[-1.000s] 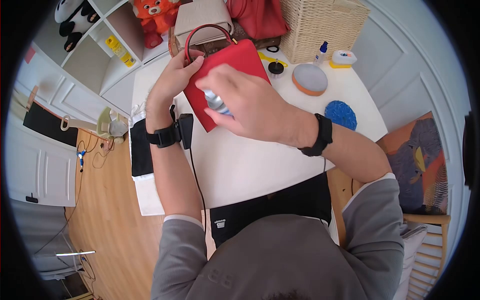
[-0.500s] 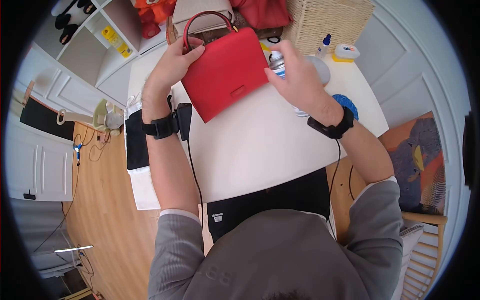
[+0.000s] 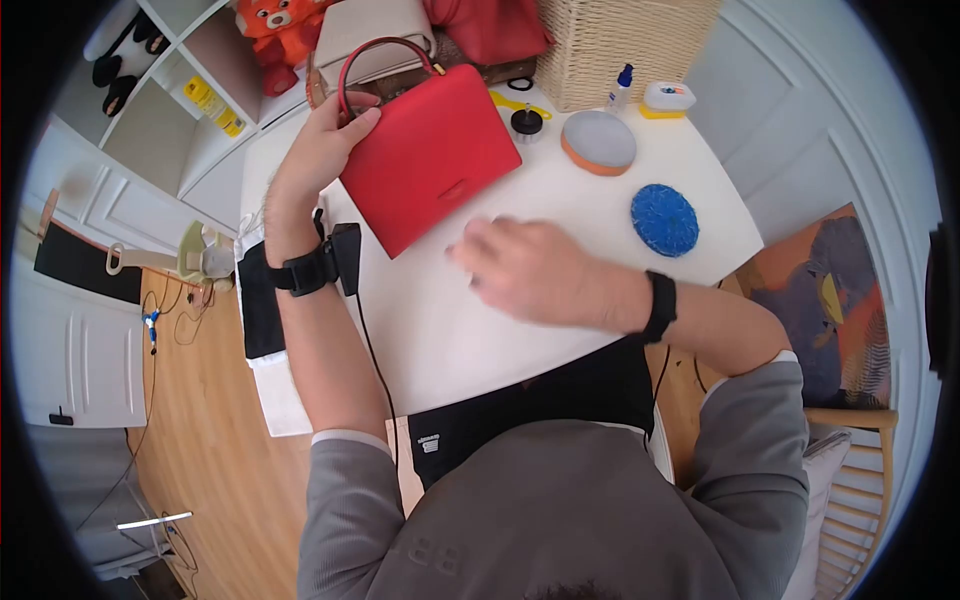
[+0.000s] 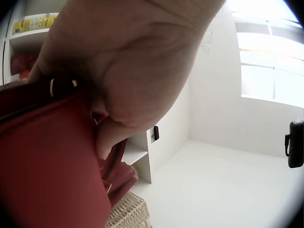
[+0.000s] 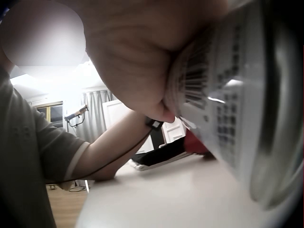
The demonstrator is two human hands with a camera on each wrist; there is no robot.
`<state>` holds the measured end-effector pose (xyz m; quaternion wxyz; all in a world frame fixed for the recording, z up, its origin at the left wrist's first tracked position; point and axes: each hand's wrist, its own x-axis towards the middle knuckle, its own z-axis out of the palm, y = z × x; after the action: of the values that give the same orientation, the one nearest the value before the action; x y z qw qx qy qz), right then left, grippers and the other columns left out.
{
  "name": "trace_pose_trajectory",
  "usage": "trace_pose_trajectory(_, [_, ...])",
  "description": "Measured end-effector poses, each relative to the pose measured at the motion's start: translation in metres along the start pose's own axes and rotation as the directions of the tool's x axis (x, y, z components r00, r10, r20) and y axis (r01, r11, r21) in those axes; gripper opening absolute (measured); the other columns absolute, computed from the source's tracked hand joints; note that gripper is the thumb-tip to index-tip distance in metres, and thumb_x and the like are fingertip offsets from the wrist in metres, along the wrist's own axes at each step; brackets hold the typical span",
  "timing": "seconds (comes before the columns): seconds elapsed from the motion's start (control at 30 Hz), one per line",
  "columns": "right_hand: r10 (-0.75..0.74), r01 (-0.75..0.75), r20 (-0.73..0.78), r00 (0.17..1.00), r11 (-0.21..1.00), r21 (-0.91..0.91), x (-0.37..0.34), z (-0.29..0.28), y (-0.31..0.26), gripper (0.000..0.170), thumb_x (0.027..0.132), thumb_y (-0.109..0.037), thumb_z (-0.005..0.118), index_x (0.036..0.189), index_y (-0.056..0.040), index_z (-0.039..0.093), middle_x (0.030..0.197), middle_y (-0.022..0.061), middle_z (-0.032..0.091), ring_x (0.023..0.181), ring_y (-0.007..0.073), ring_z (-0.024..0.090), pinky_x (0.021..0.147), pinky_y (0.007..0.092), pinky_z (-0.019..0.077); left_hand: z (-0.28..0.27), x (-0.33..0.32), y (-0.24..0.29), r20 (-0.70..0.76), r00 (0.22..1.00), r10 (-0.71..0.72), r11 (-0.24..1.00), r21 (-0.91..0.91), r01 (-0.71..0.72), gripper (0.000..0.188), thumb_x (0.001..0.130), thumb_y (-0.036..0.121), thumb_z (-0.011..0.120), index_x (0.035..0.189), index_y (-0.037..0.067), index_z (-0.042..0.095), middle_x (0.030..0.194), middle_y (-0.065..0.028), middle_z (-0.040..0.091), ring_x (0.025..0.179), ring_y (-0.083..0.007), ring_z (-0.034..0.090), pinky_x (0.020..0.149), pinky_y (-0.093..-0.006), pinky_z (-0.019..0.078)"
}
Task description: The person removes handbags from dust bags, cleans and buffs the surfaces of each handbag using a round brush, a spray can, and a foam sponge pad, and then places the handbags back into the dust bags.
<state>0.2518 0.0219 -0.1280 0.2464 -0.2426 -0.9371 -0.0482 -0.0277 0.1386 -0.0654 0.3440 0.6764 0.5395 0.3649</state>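
Room in a home, orange plush toy (image 3: 275,42) and white cubby shelf (image 3: 222,52) at upper left, panelled door (image 3: 78,340) at left, wood floor (image 3: 205,410) at lower left, slatted wooden chair (image 3: 850,418) at lower right

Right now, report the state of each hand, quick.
Left hand: closed, holding the red handbag at its top.
Right hand: closed around a printed can.

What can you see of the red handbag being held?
The handbag is red, roughly rectangular and smooth, like leather. An arched handle with a gold-coloured fitting tops it; a slot-like detail sits low on its front. It is tilted over the white table; whether it rests there is unclear. The left hand grips its upper corner by the handle.
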Motion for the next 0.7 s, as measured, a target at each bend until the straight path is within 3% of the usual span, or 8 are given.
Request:
trace_pose_trajectory(0.07, [0.021,-0.019,0.106,0.994,1.000,-0.015,0.006,-0.011,-0.004,0.031,0.086,-0.011,0.075,0.113,-0.0061,0.063,0.105,0.0103,0.064,0.090,0.0319,0.070,0.076,0.0389,0.0586,-0.002,0.002,-0.004,0.004,1.000,0.003,0.999,-0.043,-0.003,0.035,0.107,0.026,0.065,0.133,0.004,0.064,0.111,-0.0032,0.071,0.101,-0.0110,0.065,0.090,-0.0271,0.0512])
trace_pose_trajectory(0.17, [0.242,-0.164,-0.432,0.869,0.964,0.209,0.034,-0.025,0.032,0.032,0.087,-0.014,0.074,0.114,-0.0064,0.057,0.102,0.0130,0.060,0.090,0.0336,0.068,0.073,0.0436,0.0573,-0.001,0.001,-0.003,0.022,1.000,-0.007,1.000,-0.021,0.008,0.036,0.106,0.027,0.066,0.133,0.004,0.064,0.109,-0.0030,0.071,0.100,-0.0103,0.065,0.089,-0.0269,0.0511])
trace_pose_trajectory(0.27, [0.349,-0.247,-0.361,0.865,0.922,0.300,0.035,-0.027,0.031,0.043,0.086,-0.011,0.080,0.124,-0.0055,0.060,0.112,0.0131,0.065,0.094,0.0362,0.070,0.077,0.0438,0.0573,-0.001,-0.001,0.000,0.025,1.000,0.012,1.000,-0.003,-0.012,0.036,0.106,0.027,0.067,0.134,0.003,0.063,0.109,-0.0030,0.071,0.099,-0.0100,0.065,0.089,-0.0268,0.0513])
trace_pose_trajectory(0.3, [0.264,-0.189,-0.222,0.939,0.933,0.307,0.029,-0.029,0.020,0.046,0.085,-0.012,0.081,0.125,-0.0062,0.060,0.111,0.0146,0.065,0.095,0.0359,0.069,0.077,0.0430,0.0575,0.000,-0.001,0.000,0.030,0.999,0.028,1.000,-0.005,-0.028,0.037,0.106,0.026,0.067,0.134,0.003,0.063,0.108,-0.0030,0.071,0.099,-0.0099,0.065,0.089,-0.0269,0.0514])
trace_pose_trajectory(0.43, [0.126,-0.035,-0.228,0.965,0.930,0.366,0.007,-0.033,0.009,0.050,0.089,-0.015,0.079,0.132,-0.0021,0.058,0.118,0.0180,0.063,0.097,0.0384,0.067,0.086,0.0410,0.0570,-0.001,0.002,-0.005,0.033,0.999,0.042,0.997,-0.058,-0.040,0.037,0.102,0.026,0.071,0.132,0.004,0.065,0.103,-0.0044,0.072,0.094,-0.0122,0.064,0.085,-0.0296,0.0526])
trace_pose_trajectory(0.5, [0.180,-0.083,-0.461,0.869,0.971,0.223,0.006,-0.056,0.034,0.054,0.088,-0.011,0.078,0.136,-0.0023,0.055,0.109,0.0173,0.063,0.089,0.0314,0.068,0.076,0.0424,0.0564,-0.002,0.004,-0.007,0.056,0.996,0.069,0.998,-0.004,-0.069,0.036,0.105,0.024,0.067,0.133,0.002,0.062,0.107,-0.0025,0.071,0.098,-0.0101,0.065,0.088,-0.0275,0.0522])
trace_pose_trajectory(0.57, [0.455,-0.266,-0.503,0.735,0.875,0.403,-0.006,-0.066,0.080,0.056,0.092,-0.009,0.073,0.143,0.0006,0.051,0.112,0.0180,0.065,0.091,0.0287,0.068,0.080,0.0387,0.0556,-0.001,0.001,-0.003,0.052,0.996,0.078,0.997,0.004,-0.079,0.036,0.105,0.024,0.067,0.133,0.002,0.062,0.107,-0.0024,0.071,0.097,-0.0101,0.065,0.088,-0.0273,0.0523])
trace_pose_trajectory(0.7, [0.528,-0.440,-0.670,0.522,0.840,0.318,-0.047,-0.065,0.195,0.054,0.093,-0.014,0.077,0.138,0.0032,0.055,0.112,0.0179,0.064,0.100,0.0305,0.067,0.092,0.0382,0.0546,0.001,0.001,-0.001,0.065,0.993,0.101,0.995,0.013,-0.102,0.036,0.104,0.025,0.069,0.132,0.002,0.063,0.105,-0.0022,0.070,0.096,-0.0100,0.064,0.086,-0.0274,0.0524])
